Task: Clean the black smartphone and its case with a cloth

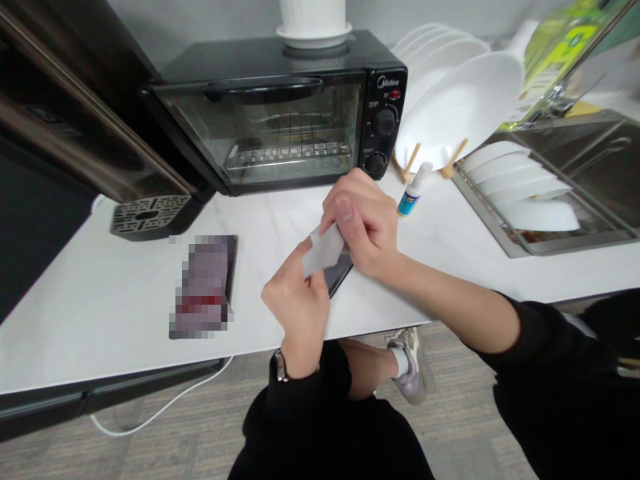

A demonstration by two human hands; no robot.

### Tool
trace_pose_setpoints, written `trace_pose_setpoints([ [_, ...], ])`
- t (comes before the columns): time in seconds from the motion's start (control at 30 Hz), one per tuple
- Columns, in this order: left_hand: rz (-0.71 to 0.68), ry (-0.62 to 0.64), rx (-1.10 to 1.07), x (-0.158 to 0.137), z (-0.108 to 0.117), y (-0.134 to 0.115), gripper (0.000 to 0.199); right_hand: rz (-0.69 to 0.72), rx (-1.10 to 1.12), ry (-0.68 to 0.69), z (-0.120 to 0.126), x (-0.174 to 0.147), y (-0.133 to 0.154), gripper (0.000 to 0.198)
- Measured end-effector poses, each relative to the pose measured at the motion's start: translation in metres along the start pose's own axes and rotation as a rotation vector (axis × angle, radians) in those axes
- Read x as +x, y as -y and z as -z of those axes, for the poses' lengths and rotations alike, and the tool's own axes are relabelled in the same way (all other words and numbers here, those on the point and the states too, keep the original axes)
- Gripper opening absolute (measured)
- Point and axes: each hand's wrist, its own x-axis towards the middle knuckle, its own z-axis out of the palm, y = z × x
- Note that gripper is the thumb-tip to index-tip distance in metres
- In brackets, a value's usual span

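Note:
A small greyish-white sheet (325, 251), perhaps paper or thin cloth, is stretched between my two hands above the counter. My left hand (299, 293) pinches its lower left edge between thumb and forefinger. Curled closed, my right hand (364, 223) grips the upper right end, with the thumb pressed on top. Beneath the hands lies a flat dark object (341, 272), mostly covered, so its kind cannot be told. A small spray bottle (413, 193) with a blue label stands upright just right of my right hand. Further left, a dark flat slab (204, 288) with a pixelated surface rests on the counter.
Behind the hands stands a black toaster oven (280, 127) with a white pot (315, 20) on top. White plates (450, 100) lean in a wooden rack at the back right, beside a sink with bowls (520, 180). A machine's drip tray (150, 215) is at left.

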Motion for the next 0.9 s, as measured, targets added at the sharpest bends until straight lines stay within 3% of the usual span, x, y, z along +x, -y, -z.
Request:
trace_pose_setpoints([
  [0.1, -0.019, 0.000, -0.024, -0.001, 0.000, 0.001, 0.022, -0.271, 0.179, -0.047, -0.003, 0.001, -0.006, 0.047],
  [0.2, -0.014, 0.007, -0.058, -0.001, 0.000, 0.001, 0.027, -0.344, 0.201, -0.033, -0.003, 0.002, -0.006, 0.043],
  [0.3, 0.007, 0.014, -0.007, -0.001, 0.000, 0.001, 0.024, -0.198, 0.095, 0.009, 0.000, 0.001, 0.001, 0.035],
  [0.5, 0.024, 0.001, -0.026, 0.000, -0.003, 0.002, 0.021, 0.372, -0.139, 0.118, 0.004, 0.003, 0.001, 0.033],
  [0.57, 0.002, -0.009, 0.042, -0.001, -0.003, 0.004, 0.020, 0.430, -0.171, 0.128, 0.004, 0.004, -0.001, 0.032],
  [0.7, -0.053, -0.021, 0.106, -0.003, -0.001, 0.007, 0.021, 0.118, -0.028, 0.042, 0.002, 0.003, -0.002, 0.048],
  [0.8, -0.058, -0.014, 0.011, -0.003, -0.001, 0.005, 0.018, -0.240, 0.162, -0.037, -0.001, 0.003, -0.007, 0.055],
  [0.9, -0.043, -0.035, -0.052, -0.004, -0.001, 0.003, 0.022, -0.636, 0.402, 0.009, -0.006, 0.004, -0.014, 0.065],
])
